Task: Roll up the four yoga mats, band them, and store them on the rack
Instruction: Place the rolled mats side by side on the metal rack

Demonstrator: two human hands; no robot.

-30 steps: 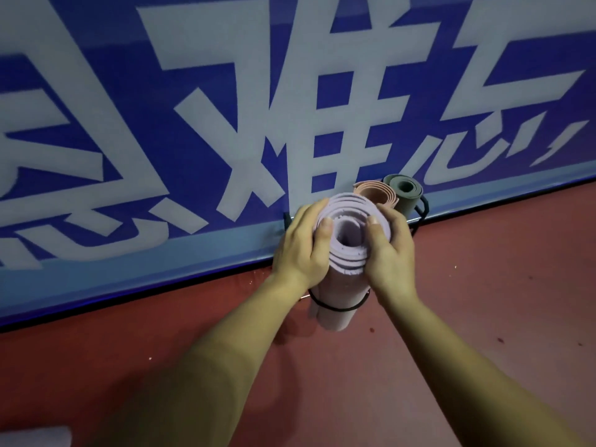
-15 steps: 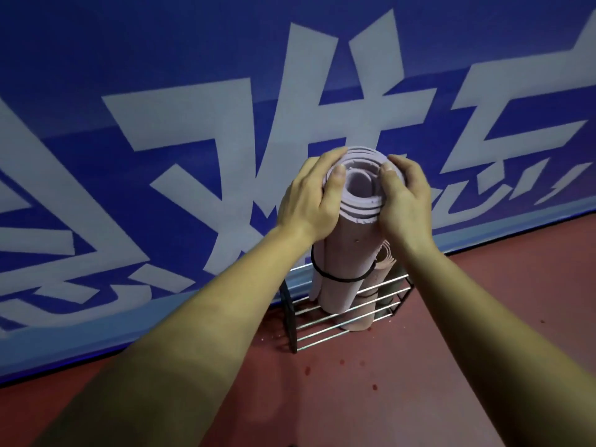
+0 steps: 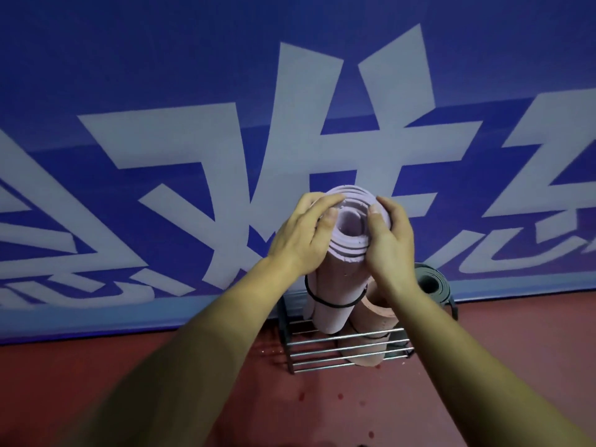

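A rolled lilac yoga mat (image 3: 335,285) stands upright with a black band (image 3: 325,303) round its middle. My left hand (image 3: 303,233) grips its top end from the left and my right hand (image 3: 392,240) grips it from the right. Its lower end hangs over the metal wire rack (image 3: 342,350) on the floor. In the rack stand a rolled salmon-pink mat (image 3: 375,314) and, behind my right wrist, a rolled grey-green mat (image 3: 432,283).
A blue banner (image 3: 193,124) with large white characters runs along the wall just behind the rack. The floor (image 3: 483,350) is dark red and slightly speckled in front of the rack.
Both hands and the lilac mat have shifted right and lower in view, toward the rack. The grey-green mat has come back into view behind my right wrist.
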